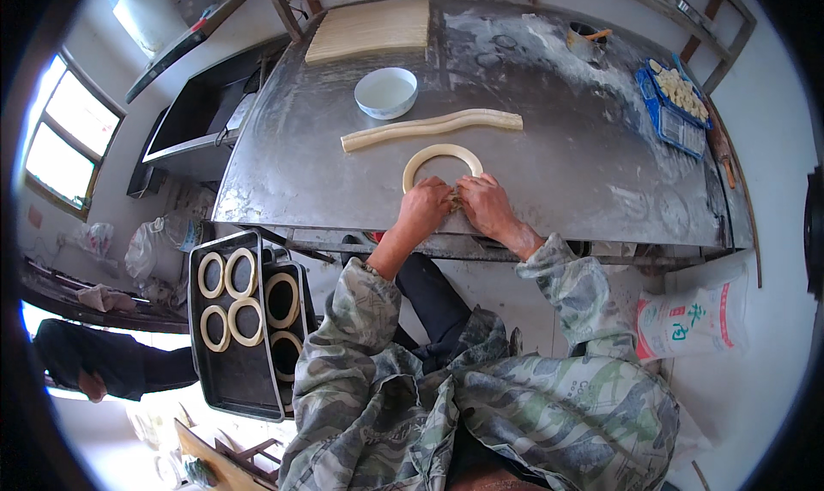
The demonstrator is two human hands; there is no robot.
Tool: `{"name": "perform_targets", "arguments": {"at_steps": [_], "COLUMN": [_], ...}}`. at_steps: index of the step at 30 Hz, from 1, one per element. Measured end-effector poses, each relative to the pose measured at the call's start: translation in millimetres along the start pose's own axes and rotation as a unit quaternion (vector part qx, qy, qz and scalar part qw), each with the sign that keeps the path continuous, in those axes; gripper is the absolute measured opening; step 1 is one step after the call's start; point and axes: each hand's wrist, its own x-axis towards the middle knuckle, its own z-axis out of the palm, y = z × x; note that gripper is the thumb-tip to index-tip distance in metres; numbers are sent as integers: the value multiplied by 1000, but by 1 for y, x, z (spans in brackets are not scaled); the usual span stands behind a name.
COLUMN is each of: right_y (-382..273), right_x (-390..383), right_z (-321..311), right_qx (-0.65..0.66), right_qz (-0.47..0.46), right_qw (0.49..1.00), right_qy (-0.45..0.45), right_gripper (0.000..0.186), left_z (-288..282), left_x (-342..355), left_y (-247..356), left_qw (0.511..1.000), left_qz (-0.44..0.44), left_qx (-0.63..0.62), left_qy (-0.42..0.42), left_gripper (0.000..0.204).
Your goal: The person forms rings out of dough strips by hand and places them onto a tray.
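Observation:
A ring of pale dough [443,150] lies on the metal table [309,160] close to its front edge. At the ring's near side my left hand [427,206] and my right hand [487,204] come together, each closed on one end of the dough. Just how the two ends meet is hidden by my fingers. Beyond the ring lies a long dough strip [433,128], slightly bent. A light blue bowl [386,93] holding clear liquid stands behind the strip.
Dough strips lie side by side as a sheet [369,29] at the back. A blue scale [674,118] carries dough pieces. A rolling pin [721,152] lies at the right edge. Black trays [245,379] hold several dough rings. Another person's hand [91,385] shows at left; a sack [691,319] stands right.

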Motion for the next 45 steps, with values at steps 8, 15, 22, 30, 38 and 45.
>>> {"name": "perform_targets", "arguments": {"at_steps": [8,15,22,30,38,45], "right_y": [-8,-8,-9,-10,-21,-1], "right_x": [9,9,24,28,32,21], "right_z": [0,16,1,-6,-2,-18], "right_qx": [76,110,196,222,120,280], "right_qz": [107,148,239,267,228,244], "right_qw": [991,983,944,927,957,923], "right_qy": [-11,-17,-118,-142,-130,-96], "right_gripper": [12,22,32,35,35,42], "left_z": [16,11,14,13,14,9], "left_x": [-9,-17,-20,-13,-17,-8], "left_y": [-8,-13,-13,-11,-7,-6], "left_qw": [999,998,996,997,996,998], "left_qz": [2,-14,-18,-5,-13,-11], "left_qx": [-2,-35,-31,-58,-69,-60], "left_qy": [46,52,79,58,60,10], "left_gripper": [9,11,16,13,15,16]}}
